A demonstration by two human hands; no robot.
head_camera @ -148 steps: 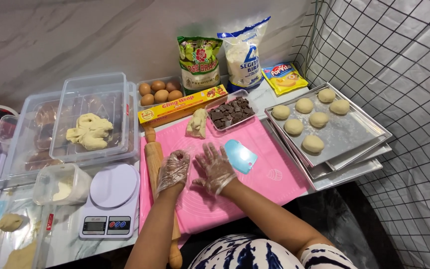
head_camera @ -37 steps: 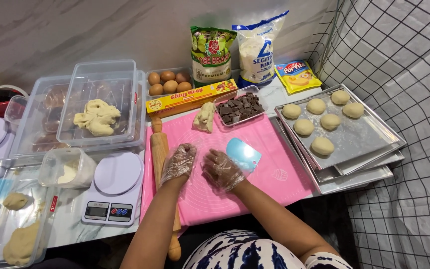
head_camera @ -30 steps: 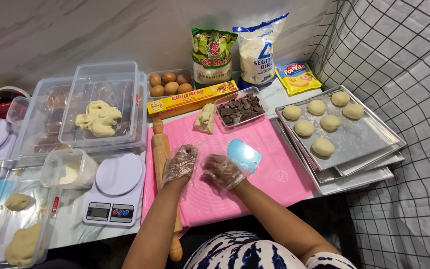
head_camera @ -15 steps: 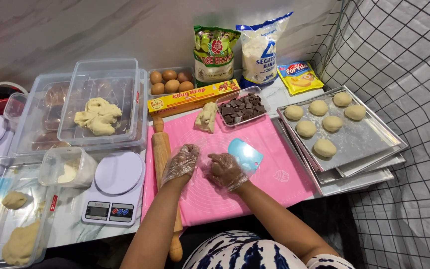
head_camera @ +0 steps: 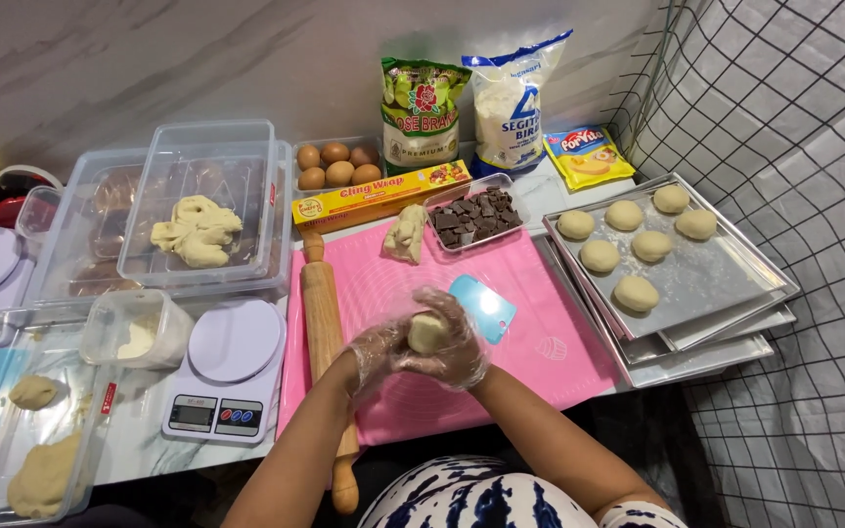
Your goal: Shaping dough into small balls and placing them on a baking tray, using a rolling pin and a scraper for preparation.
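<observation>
Both gloved hands cupped a ball of dough above the pink mat.

The left hand (head_camera: 378,344) and right hand (head_camera: 457,342), in clear plastic gloves, closed around the pale dough ball (head_camera: 428,332), held over the pink mat (head_camera: 540,323). A wooden rolling pin (head_camera: 325,332) lay just beside the left hand, a blue scraper (head_camera: 483,306) near the right. Six shaped balls sat on the metal tray (head_camera: 716,284).

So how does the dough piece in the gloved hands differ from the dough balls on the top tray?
The dough piece is held above the pink mat, cupped between the left hand and right hand; the dough balls rest untouched on the top tray. It is one piece; they are six, spaced apart. All are pale, rounded and similar in size.
</observation>
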